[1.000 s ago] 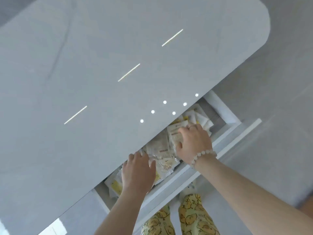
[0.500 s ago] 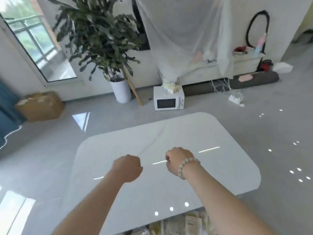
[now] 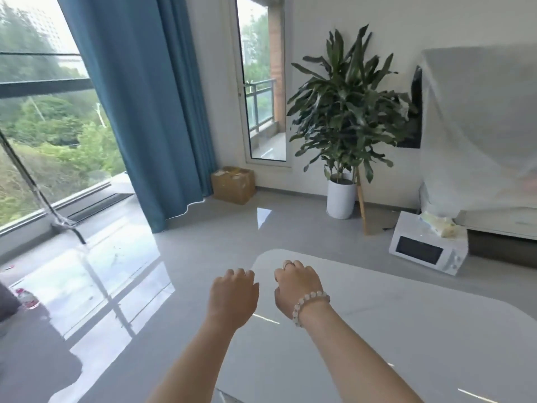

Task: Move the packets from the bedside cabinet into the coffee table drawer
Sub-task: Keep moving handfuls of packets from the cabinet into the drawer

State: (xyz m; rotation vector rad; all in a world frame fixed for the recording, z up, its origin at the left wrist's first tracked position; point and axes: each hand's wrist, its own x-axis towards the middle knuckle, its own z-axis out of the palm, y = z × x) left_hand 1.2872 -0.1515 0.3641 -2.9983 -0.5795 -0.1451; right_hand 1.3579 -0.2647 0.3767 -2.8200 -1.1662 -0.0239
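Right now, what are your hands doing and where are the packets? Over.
Left hand and right hand loosely curled, nothing visible in either. Packets and drawer out of view. Microwave on floor beyond coffee table.

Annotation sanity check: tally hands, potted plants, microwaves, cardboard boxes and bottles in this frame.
Hands: 2 (left hand, right hand)
Potted plant: 1
Microwave: 1
Cardboard box: 1
Bottle: 1
Total: 6
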